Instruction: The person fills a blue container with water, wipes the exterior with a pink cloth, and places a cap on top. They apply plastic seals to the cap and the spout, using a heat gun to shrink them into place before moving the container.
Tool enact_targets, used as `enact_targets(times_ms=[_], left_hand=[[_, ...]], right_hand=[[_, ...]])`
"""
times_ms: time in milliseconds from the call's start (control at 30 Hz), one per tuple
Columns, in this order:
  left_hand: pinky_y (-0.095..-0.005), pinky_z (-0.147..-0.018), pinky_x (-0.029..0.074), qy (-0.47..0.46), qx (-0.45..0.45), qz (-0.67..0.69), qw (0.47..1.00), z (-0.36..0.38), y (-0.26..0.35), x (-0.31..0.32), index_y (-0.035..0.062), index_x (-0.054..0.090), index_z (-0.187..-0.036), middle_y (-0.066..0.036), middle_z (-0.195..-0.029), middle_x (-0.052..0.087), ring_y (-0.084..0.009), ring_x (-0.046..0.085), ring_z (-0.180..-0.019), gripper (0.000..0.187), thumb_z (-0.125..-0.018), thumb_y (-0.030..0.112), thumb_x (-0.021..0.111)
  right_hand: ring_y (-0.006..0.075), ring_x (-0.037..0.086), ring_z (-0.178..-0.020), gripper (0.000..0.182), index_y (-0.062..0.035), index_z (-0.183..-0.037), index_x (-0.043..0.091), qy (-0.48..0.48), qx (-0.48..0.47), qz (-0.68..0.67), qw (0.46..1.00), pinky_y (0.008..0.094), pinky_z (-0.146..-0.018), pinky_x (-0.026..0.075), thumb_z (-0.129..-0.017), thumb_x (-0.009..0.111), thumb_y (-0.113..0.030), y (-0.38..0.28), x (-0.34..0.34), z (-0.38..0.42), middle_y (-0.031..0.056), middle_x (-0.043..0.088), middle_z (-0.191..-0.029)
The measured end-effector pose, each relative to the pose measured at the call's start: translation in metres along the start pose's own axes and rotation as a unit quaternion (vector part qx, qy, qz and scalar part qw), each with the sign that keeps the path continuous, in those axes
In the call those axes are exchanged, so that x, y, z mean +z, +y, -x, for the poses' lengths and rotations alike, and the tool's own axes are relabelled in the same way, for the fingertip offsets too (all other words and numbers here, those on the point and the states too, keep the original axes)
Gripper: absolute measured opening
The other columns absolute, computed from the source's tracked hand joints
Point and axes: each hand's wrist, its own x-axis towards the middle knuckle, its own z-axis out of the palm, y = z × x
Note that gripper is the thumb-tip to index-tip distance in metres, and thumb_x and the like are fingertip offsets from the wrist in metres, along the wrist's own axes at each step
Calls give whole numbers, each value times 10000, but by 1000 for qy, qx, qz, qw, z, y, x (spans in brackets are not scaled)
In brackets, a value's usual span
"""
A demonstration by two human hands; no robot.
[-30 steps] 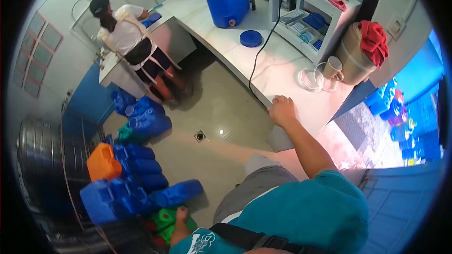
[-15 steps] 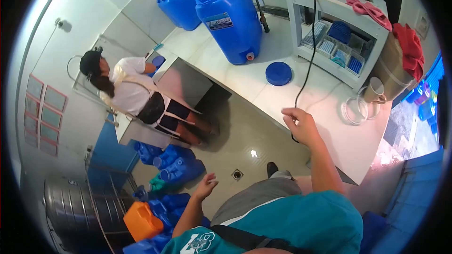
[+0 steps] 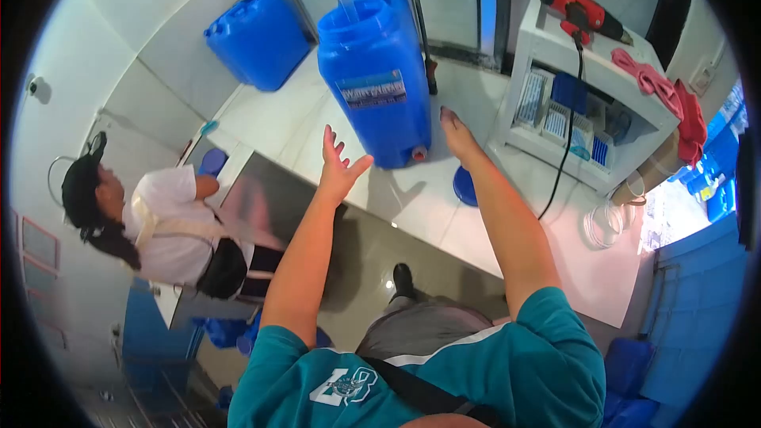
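Left hand [image 3: 339, 165]: fingers spread, empty, just left of the tall blue plastic water drum [image 3: 379, 79].
Right hand [image 3: 457, 133]: open, empty, at the drum's right base.
Drum: upright on the white counter [image 3: 412, 206].

Bright daylight, floor glare, strong fisheye warp, dark vignette, slight edge blur.

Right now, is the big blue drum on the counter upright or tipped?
Upright. The drum stands on its base on the counter, tap low at the front, open mouth up. Both hands, left and right, flank it.
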Motion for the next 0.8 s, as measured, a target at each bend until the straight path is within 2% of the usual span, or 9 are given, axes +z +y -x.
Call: enact_targets(times_ms=[33,67,200,300,433,533,667,767,800], left_hand=[[-559,-1163,272,-26,4,13,1000,-22,-3,-3,124,-124,-1581,-256,-1634,61,-413,187,-1496,1362,-710,355,898],[-518,-1164,292,-28,36,-15,999,-41,-8,-4,105,-129,-1577,-244,-1638,64,-395,202,-1493,1410,-671,351,923],[-457,-1180,299,-73,133,64,986,-86,-34,3,91,-184,-1561,-215,-1628,116,-334,240,-1480,1524,-593,319,970],[-440,-1185,298,-187,133,169,959,-98,-30,15,96,-192,-1558,-178,-1596,195,-294,280,-1458,1555,-560,288,986],[-437,-1167,332,-212,22,214,953,-95,-33,18,99,-39,-1570,-145,-1531,304,-281,344,-1415,1406,-584,192,959],[-436,-1134,374,-183,144,195,953,-97,-16,21,84,41,-1551,-149,-1484,353,-277,391,-1372,1297,-613,156,934],[-432,-1119,389,-197,26,171,965,-89,-31,19,53,73,-1536,-156,-1458,381,-283,413,-1353,1244,-645,180,931],[-430,-1127,377,-199,29,188,961,-86,-29,18,56,84,-1537,-151,-1459,388,-282,414,-1356,1231,-656,189,934],[-430,-1127,377,-195,27,185,963,-84,-32,20,56,84,-1537,-151,-1459,388,-282,414,-1356,1231,-656,189,934]], right_hand=[[306,415,-1404,767,-13,-1495,396,-14,81,-42,996,398,-1148,316,-1023,350,-616,2,6,-17,190,450,-1508],[268,360,-1447,805,-51,-1528,369,-28,162,-86,983,405,-1180,266,-1005,346,-662,4,11,-33,154,401,-1556],[271,433,-1392,852,-30,-1514,384,29,295,-135,946,416,-1155,317,-978,382,-692,8,30,-72,146,427,-1540],[301,490,-1304,938,-11,-1485,430,-15,195,-251,948,429,-1106,365,-940,346,-770,56,49,-92,209,571,-1350],[300,466,-1338,909,-20,-1486,429,-29,205,-335,919,409,-1137,327,-956,336,-752,18,51,-71,203,513,-1430],[316,463,-1343,875,-13,-1482,428,-45,148,-273,950,403,-1137,328,-972,346,-719,-20,19,-134,213,502,-1438],[338,458,-1350,829,-3,-1476,425,-82,202,-216,952,394,-1136,330,-994,359,-675,20,28,-87,226,488,-1449],[349,456,-1353,806,2,-1473,424,-108,210,-191,953,390,-1136,331,-1005,366,-653,45,25,-93,232,481,-1455],[364,447,-1359,737,15,-1461,421,-63,109,-91,988,405,-1124,349,-1022,390,-576,70,18,-111,251,473,-1450]])
